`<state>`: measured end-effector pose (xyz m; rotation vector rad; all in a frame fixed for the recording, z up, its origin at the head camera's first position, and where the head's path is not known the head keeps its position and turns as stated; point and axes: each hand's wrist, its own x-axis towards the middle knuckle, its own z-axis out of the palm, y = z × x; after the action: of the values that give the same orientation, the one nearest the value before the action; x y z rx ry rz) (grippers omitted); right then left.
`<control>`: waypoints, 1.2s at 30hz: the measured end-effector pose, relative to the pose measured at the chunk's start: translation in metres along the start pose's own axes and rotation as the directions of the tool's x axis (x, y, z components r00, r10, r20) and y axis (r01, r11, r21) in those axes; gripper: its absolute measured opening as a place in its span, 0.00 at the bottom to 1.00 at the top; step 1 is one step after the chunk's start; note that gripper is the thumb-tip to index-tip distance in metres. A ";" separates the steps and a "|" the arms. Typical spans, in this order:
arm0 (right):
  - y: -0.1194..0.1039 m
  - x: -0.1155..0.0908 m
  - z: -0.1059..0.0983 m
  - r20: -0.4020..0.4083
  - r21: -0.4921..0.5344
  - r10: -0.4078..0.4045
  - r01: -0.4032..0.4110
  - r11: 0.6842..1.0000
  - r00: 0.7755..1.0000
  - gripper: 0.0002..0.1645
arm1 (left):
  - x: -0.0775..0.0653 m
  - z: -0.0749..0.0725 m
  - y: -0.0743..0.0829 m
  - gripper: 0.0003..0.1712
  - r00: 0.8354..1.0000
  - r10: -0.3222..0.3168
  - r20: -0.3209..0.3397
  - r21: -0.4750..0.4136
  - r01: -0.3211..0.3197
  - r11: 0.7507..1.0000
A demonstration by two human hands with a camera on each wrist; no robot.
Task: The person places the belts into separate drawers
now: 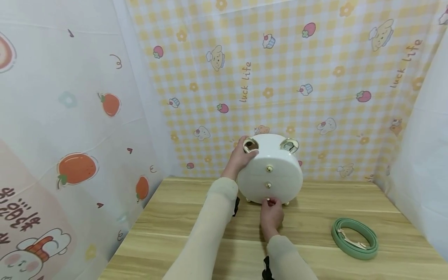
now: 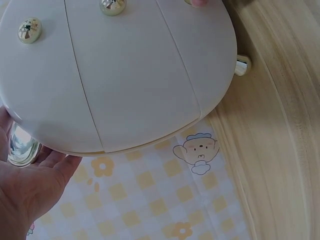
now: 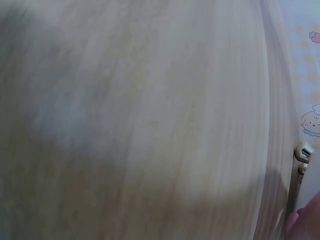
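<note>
A white, rounded drawer box (image 1: 269, 179) stands on the wooden table, with gold ear-like rings on top and small gold feet below. Gold knobs run down its front, where the left wrist view shows seams between the drawers. My left hand (image 1: 241, 155) holds the box at its upper left, thumb on the front and fingers behind by the gold ear (image 2: 22, 145). Low on the front, my right hand (image 1: 272, 214) pinches the bottom knob, which its fingers mostly hide. Only a bit of the right hand (image 3: 306, 222) shows in the right wrist view.
A coiled green belt (image 1: 357, 251) with a gold buckle lies on the table (image 1: 315, 221) to the right. Behind the box hangs a yellow checked cloth (image 1: 210, 128); a printed white cloth (image 1: 115, 77) hangs at the left.
</note>
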<state>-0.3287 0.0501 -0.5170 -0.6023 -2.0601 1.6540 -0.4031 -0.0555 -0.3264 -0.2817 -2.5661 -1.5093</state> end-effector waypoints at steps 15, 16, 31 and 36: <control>0.003 -0.003 -0.005 -0.060 -0.002 -0.007 0.007 1.000 0.998 0.11 | 0.000 0.003 0.001 0.38 1.000 0.019 0.012 0.012 -0.019 1.000; 0.003 -0.004 -0.005 -0.063 -0.002 -0.008 0.008 1.000 0.998 0.11 | 0.000 0.003 0.002 0.39 1.000 0.016 0.013 0.013 -0.017 1.000; 0.002 -0.024 -0.011 -0.074 0.006 -0.035 0.036 0.999 0.997 0.11 | 0.004 -0.003 0.002 0.41 1.000 -0.010 0.028 0.023 0.009 1.000; 0.004 -0.033 -0.017 -0.073 0.008 -0.045 0.045 0.999 0.996 0.11 | 0.004 -0.004 0.001 0.42 0.999 -0.014 0.031 0.012 0.014 1.000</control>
<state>-0.2921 0.0455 -0.5199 -0.5999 -1.9984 1.5920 -0.4061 -0.0578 -0.3228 -0.2886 -2.6060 -1.5057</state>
